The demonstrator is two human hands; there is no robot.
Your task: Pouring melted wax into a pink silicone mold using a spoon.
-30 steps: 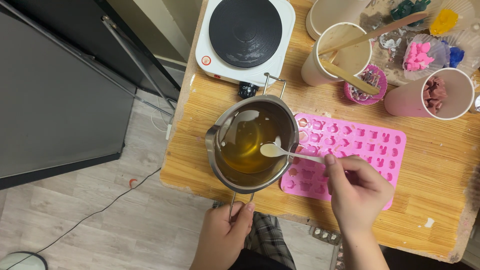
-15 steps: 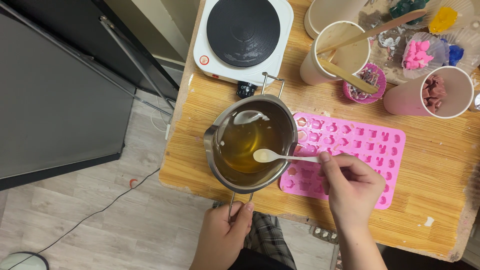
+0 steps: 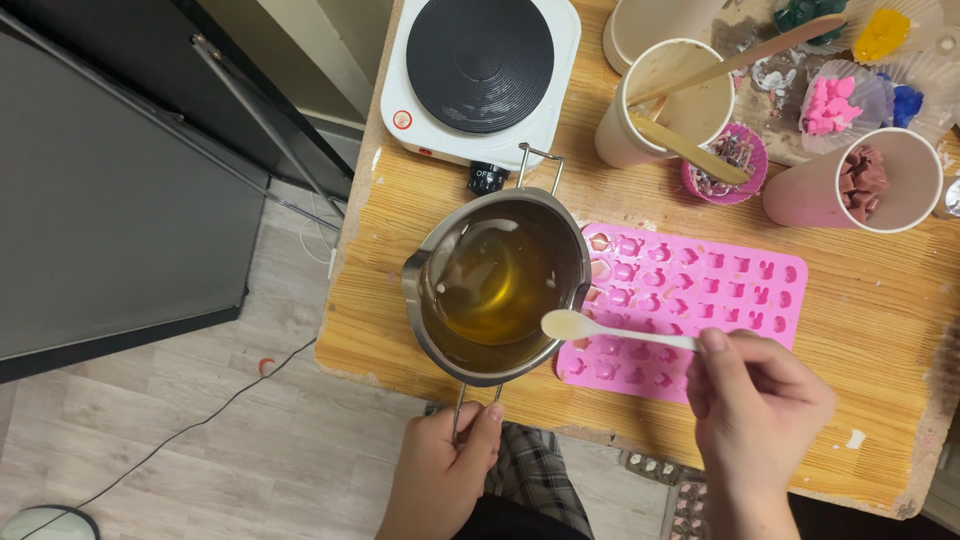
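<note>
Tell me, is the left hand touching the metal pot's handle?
Touching. The head view shows the left hand wrapped around the wire handle of the metal pot, fingers closed on it at the table edge.

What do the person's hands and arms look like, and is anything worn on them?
Both are bare. The left hand and the right hand show no gloves, rings or watch, and no sleeve shows on either forearm down to the picture's edge. The nails are short and unpainted, as far as one can tell. Checked cloth shows between the arms, lower down.
</note>
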